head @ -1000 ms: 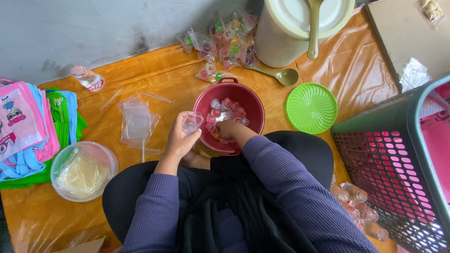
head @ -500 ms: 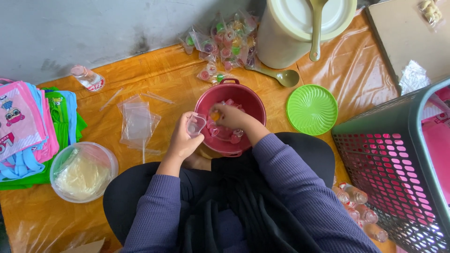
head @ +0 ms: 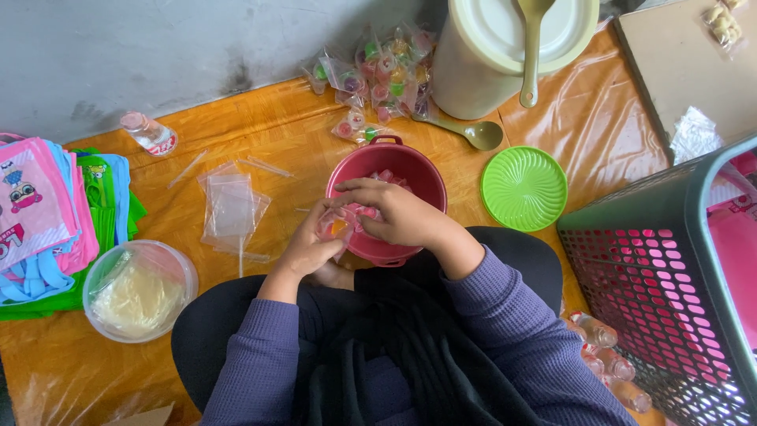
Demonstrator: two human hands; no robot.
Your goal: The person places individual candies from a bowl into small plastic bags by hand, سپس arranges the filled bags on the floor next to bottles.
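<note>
I sit on the floor with a dark red bucket between my knees; it holds small pink jelly cups. My left hand holds a small clear plastic bag at the bucket's near-left rim. My right hand reaches across the rim to that bag, fingers closed at its mouth on a small cup that I cannot see clearly. Both hands touch over the bag.
A stack of empty clear bags lies left of the bucket. A green lid, a spoon, a cream tub and filled jelly bags lie beyond. A clear lidded bowl and coloured cloth bags sit left, a dark basket right.
My right hand has come out of the bucket and moved left to meet the left hand. The left hand has lowered the small bag toward the bucket's near rim.
</note>
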